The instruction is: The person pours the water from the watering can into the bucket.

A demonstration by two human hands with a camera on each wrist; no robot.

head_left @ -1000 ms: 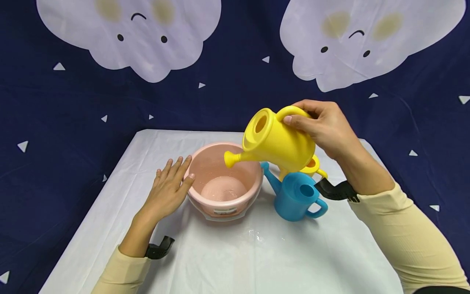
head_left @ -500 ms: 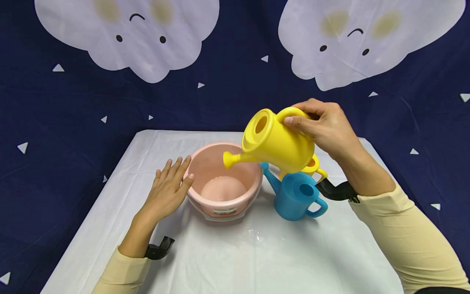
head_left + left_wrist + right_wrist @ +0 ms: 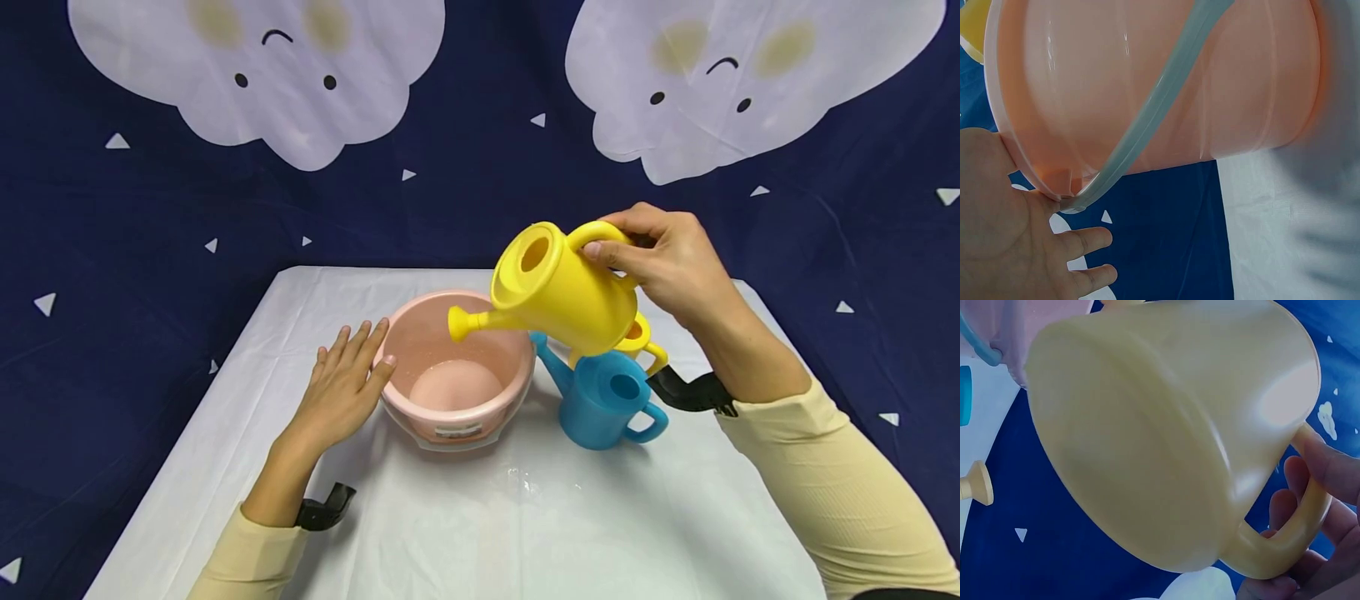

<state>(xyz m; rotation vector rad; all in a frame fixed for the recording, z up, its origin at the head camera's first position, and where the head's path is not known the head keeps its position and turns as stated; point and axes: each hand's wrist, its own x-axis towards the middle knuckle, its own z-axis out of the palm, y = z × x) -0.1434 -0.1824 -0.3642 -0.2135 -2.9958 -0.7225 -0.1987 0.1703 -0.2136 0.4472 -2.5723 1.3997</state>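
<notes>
My right hand (image 3: 667, 262) grips the handle of a yellow watering can (image 3: 573, 292). The can is tilted in the air, its spout end over the mouth of a pink bucket (image 3: 450, 415). No stream of water shows at the spout. From below, the right wrist view has the can's base (image 3: 1122, 450) and the fingers (image 3: 1329, 462) curled round the handle. My left hand (image 3: 337, 400) lies with fingers straight against the bucket's left rim. In the left wrist view its palm (image 3: 997, 225) is beside the rim, near the bucket's grey carrying handle (image 3: 1141, 125).
A blue watering can (image 3: 596, 408) stands right of the bucket, spout toward it. Behind it a second yellow watering can (image 3: 658, 357) is partly hidden. Water drops (image 3: 525, 482) lie on the white tablecloth (image 3: 450, 533). A dark blue cloth (image 3: 480, 217) hangs behind.
The held watering can has shifted slightly left, its spout end a little higher. Ripples on the bucket's bottom a second ago have faded. My left hand stays at the rim.
</notes>
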